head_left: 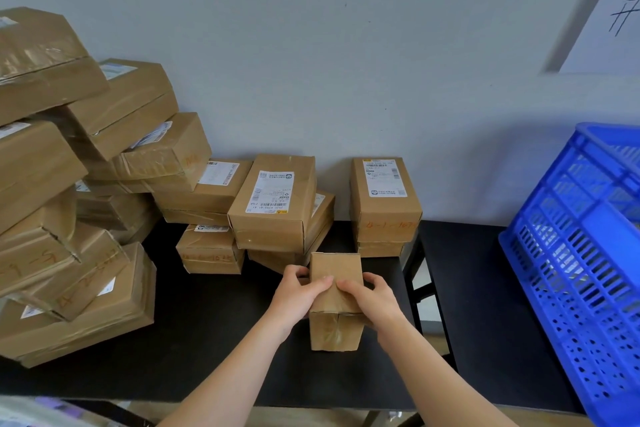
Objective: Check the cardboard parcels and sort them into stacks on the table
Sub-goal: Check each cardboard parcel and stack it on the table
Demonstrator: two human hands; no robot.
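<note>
A small brown cardboard parcel is held over the black table, near its right end. My left hand grips its left side and my right hand grips its right side, thumbs on top. Behind it, a parcel with a white label tops a low stack. A separate stack of labelled parcels stands by the wall to the right. A small parcel lies left of the middle stack.
A tall, uneven heap of larger taped parcels fills the table's left side. A blue plastic crate sits on a second black table at the right, with a gap between the tables. A paper sheet hangs on the wall.
</note>
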